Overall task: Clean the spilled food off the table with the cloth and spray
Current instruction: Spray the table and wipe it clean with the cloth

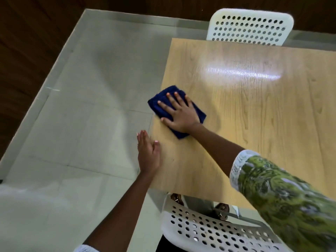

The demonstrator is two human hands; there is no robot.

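The blue cloth [177, 111] is pressed flat on the table [254, 110] under the right hand [179, 113], fingers straight and spread, so that it can be pushed along the wood. It lies at the table's left edge, maybe so crumbs can be swept off there. The left hand [148, 151] is held open with straight fingers just below the cloth, against that same edge, perhaps to catch what is pushed over. Nothing is gripped by it. One cloth, one table and two white chairs [251, 27] are counted. No spray and no spilled food can be seen
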